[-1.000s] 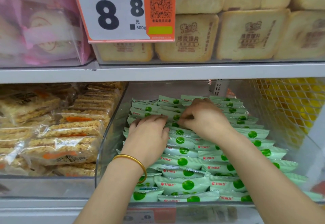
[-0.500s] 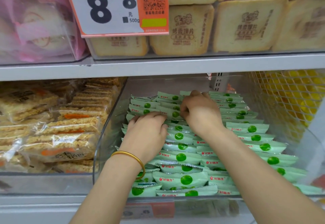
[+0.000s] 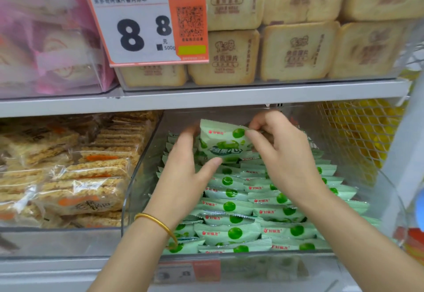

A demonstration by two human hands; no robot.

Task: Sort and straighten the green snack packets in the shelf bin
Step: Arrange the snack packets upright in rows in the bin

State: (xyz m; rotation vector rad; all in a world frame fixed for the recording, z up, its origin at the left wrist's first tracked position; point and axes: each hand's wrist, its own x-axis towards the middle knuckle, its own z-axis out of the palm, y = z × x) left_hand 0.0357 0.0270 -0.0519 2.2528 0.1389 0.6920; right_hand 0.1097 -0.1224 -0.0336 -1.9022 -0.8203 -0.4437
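Raised off the green snack packets (image 3: 229, 207) since a second ago, when both hands were laid low on the back rows, a single packet (image 3: 220, 142) is now held up between them. It is gripped by the left hand (image 3: 183, 172), with the thumb tucked under its lower edge and the fingers, blurred, curled behind its left end. Its upper right edge is pinched by the right hand (image 3: 286, 158) between thumb and forefinger.

The single packet is held face-on, with its long axis running left to right and slightly tilted. It sits above the rear of the stack, directly between the two hands, so neither hand can be called nearer. The empty slot it belongs in is hidden behind it.

Below, the remaining packets are seen lying in overlapped rows, long sides across the bin (image 3: 142, 177). The front ones are fairly even and the left column looks more ragged. To be set straight, the single packet will probably have to be lowered flat with its axis matched to those rows.

Rice-crisp bars (image 3: 87, 186) are stacked in the neighbouring bin to the left, and a price tag (image 3: 146, 25) is hung from the shelf above.
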